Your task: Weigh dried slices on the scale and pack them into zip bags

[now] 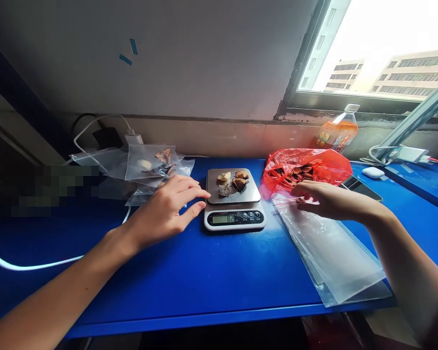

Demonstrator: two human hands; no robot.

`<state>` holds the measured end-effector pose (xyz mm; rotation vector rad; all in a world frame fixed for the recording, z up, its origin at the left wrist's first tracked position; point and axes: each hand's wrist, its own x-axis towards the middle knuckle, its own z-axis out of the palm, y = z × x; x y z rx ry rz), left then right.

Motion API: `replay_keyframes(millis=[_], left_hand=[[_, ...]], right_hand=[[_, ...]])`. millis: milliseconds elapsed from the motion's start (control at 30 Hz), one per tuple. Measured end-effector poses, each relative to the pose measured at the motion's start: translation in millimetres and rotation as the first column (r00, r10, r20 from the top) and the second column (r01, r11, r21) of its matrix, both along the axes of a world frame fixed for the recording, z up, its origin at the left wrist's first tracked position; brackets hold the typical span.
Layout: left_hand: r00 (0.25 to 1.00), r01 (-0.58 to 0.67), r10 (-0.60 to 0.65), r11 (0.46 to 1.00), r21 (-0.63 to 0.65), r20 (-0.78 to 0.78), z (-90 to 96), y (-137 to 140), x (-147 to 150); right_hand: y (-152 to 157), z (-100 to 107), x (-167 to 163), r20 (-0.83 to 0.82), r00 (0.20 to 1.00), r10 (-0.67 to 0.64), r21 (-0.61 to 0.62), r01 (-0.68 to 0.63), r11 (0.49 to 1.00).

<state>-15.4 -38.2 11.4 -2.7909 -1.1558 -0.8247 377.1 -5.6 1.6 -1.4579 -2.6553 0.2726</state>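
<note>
Fingers Part at Left, Curl at Right of a White Digital Scale With a Square Steel Plate

At left, a bare forearm slants up from the lower corner over a glossy blue tabletop, crossing a thin white cable. The left hand arches palm-down, empty, its index finger stretched to the plate's left edge and its thumb a narrow gap below. Whether the fingertip touches the scale cannot be told. Behind it lies a loose heap of clear plastic zip bags; the top one shows a pale cream piece and a wrinkled brown piece.

At center, the steel plate bears a cream-colored chunk, a dark, speckled flat piece and rough brown pieces.

At right, a second forearm rises from the lower corner and bends sharply at the wrist, turning the right hand toward the scale. Its fingers curl loosely around nothing visible, slightly apart from the thumb, over the upper end of flat clear plastic bags; contact cannot be told. Just behind, a crumpled translucent red plastic bag gapes around dark reddish-brown slices. Farther back stands a white-capped clear bottle of orange drink.
</note>
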Motion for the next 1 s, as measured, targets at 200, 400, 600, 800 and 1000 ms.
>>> replay_keyframes(millis=[200,400,600,800,1000], left_hand=[[1.0,-0.002,0.001,0.999,-0.035,-0.023,0.2,0.5,-1.5],[1.0,-0.001,0.0,0.999,-0.044,-0.029,1.2,-1.0,-1.6],[0.999,-0.003,0.001,0.999,-0.046,-0.037,2.2,-1.6,-3.3],[0.998,0.011,-0.013,0.999,-0.043,-0.055,1.1,-2.5,-1.7],[0.997,0.003,-0.006,0.999,-0.048,-0.072,-1.6,-0.8,-1.0]], right_hand=[[6.3,-2.2,-14.8,-0.037,0.999,0.017,0.126,-0.013,0.992],[15.2,-1.2,-4.2,-0.143,0.986,-0.081,0.307,0.122,0.944],[11.5,3.3,-8.1,-0.187,0.953,-0.239,0.299,0.287,0.91],[22.0,6.3,-1.7,-0.366,0.843,-0.394,0.362,0.519,0.775],[1.1,19.1,-6.4,-0.144,0.976,-0.162,0.35,0.204,0.914]])
